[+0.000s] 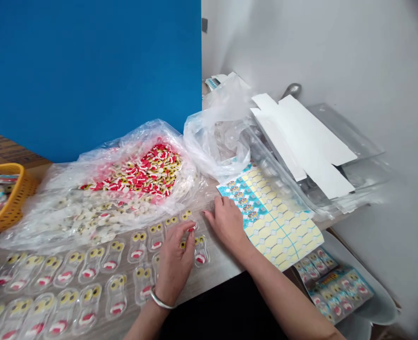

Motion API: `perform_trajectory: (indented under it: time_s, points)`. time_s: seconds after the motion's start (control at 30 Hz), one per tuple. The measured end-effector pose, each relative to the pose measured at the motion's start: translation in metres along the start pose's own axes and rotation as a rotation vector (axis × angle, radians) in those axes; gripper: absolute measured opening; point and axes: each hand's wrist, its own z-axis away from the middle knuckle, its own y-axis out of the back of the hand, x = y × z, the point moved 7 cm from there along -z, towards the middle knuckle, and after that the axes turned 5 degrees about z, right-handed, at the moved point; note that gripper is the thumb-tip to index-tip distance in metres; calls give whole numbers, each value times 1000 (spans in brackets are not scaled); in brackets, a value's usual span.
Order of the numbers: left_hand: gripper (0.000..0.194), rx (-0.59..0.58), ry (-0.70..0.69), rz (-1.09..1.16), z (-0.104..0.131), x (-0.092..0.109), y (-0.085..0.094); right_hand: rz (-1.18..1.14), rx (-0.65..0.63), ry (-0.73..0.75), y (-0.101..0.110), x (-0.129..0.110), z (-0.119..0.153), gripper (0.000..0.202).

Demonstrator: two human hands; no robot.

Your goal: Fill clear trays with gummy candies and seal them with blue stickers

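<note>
Trays (pixel 116 296) of clear plastic, each with yellow-and-black eyes and a red-and-white mouth, lie in rows across the table (pixel 221 264). The left hand (pixel 174 264), a bangle (pixel 161 300) at its wrist, reaches over the rows' right end, thumb and forefinger narrowly apart beside a small red piece (pixel 192 228); whether they grip it, I cannot tell. The right hand (pixel 230 226) lies at the left edge of the sticker sheet (pixel 285 231), thumb spread from the fingers. Behind the trays, an open plastic bag (pixel 65 200) holds a heap of loose pieces (pixel 143 172). A yellow basket (pixel 21 203) stands at far left; white card (pixel 315 146) lies beyond the sheet.
</note>
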Motion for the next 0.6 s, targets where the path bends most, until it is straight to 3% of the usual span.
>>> perform_trajectory:
  time_s: [0.13,0.23,0.3,0.4,0.47,0.5,0.6]
  points:
    - [31,36,320,472,-21,-15,-20,-131,-35,-16,-16,11,-26,25]
    - [40,96,473,764,-35,-20,-34,-486,-55,-102,-23,26,-25,29]
    - [47,107,561,896,-40,-20,-44,-872,-174,-155,-29,26,-17,31]
    - [44,31,662,1088,-44,-17,-58,-1355,-464,-93,-27,-6,-3,30]
    - [36,39,670,1183,-49,-19,-54,-1351,-558,39,-17,-31,-4,30]
    - [32,96,660,1219,-52,-23,-45,-1252,-537,115,-11,-41,-11,31]
    - [26,338,658,1243,-60,-43,-3,-823,-293,304,8,-61,-55,28]
